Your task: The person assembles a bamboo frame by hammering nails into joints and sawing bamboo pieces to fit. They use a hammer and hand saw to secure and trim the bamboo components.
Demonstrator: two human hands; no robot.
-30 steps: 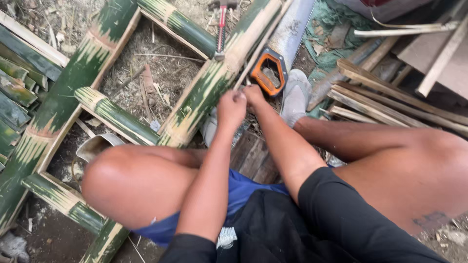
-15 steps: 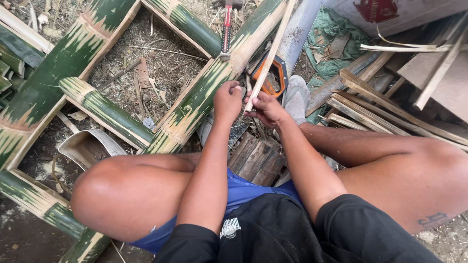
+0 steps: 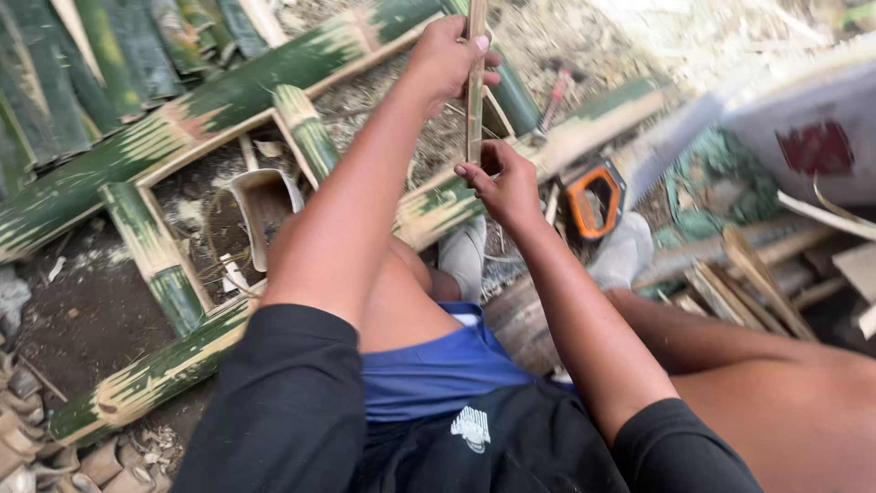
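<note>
The left hand (image 3: 447, 59) held the upper part of a thin bamboo strip (image 3: 474, 91), its grip closed firmly around the strip with the thumb across the front. The right hand (image 3: 506, 183) met the strip's lower end, fingers (image 3: 470, 171) curled against it in a narrow pinch; whether they fully enclosed the end could not be told. The strip stood nearly upright between the two hands, at 12 o'clock from the person's lap, above the ground and apart from everything below.

At 9 to 11 o'clock lay a frame of green bamboo poles (image 3: 228, 100) on the soil, with a curved bamboo offcut (image 3: 260, 205) inside one of its openings. At 2 o'clock an orange-handled hand saw (image 3: 598, 196) lay on the ground beside a grey shoe (image 3: 625, 256). At 3 o'clock a heap of wooden slats (image 3: 748, 274) lay well apart from the hands.

Judged from this position, good handling called for keeping the upper grip steady as the anchor, keeping the strip straight along its length, and keeping the fingertips off the split edges, which probably were sharp
</note>
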